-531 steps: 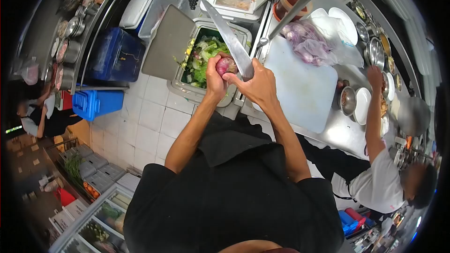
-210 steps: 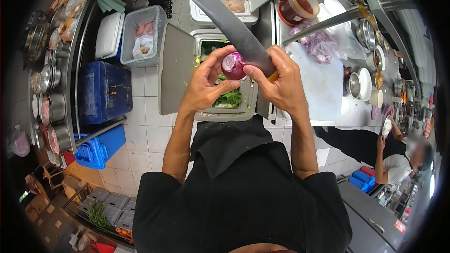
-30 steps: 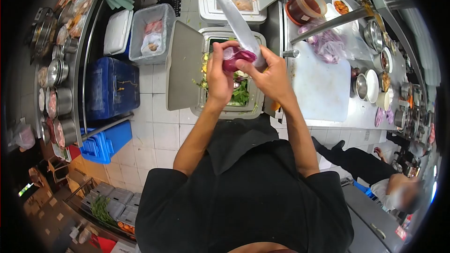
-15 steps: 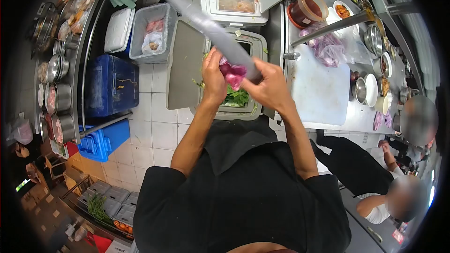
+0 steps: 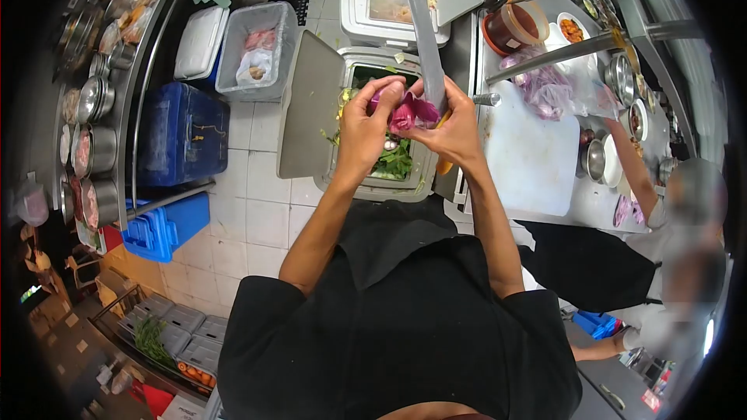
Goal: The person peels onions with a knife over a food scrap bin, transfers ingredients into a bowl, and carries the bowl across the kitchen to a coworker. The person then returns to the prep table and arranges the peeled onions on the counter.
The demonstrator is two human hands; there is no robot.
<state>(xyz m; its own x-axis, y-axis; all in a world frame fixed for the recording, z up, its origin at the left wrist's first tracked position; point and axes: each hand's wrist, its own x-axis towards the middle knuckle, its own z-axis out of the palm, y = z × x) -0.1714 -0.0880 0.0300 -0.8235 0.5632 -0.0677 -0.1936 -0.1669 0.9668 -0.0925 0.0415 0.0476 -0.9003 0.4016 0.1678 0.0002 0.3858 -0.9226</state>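
Observation:
My left hand (image 5: 364, 126) is closed on a red onion (image 5: 412, 113) with loose purple outer layers. My right hand (image 5: 455, 128) grips a large kitchen knife (image 5: 422, 27), and its fingers also touch the onion's layers. The blade points away from me, nearly upright in view, and a yellow handle shows below the palm. Both hands are over a grey bin (image 5: 424, 179) whose lid (image 5: 303, 124) is swung open to the left. Green leafy scraps (image 5: 395, 165) lie inside the bin, partly hidden by my hands.
A white cutting board (image 5: 529, 159) lies on the steel counter at right, with a plastic bag of purple onions (image 5: 537, 89) behind it. Beyond the bin stands a white lidded container (image 5: 354, 23). A blue box (image 5: 183, 136) is at left. Other people work at right.
The knife has swung from pointing up-left to nearly straight away from me. Both hands have shifted slightly rightward with the onion. At right, a co-worker's arm now reaches over the counter.

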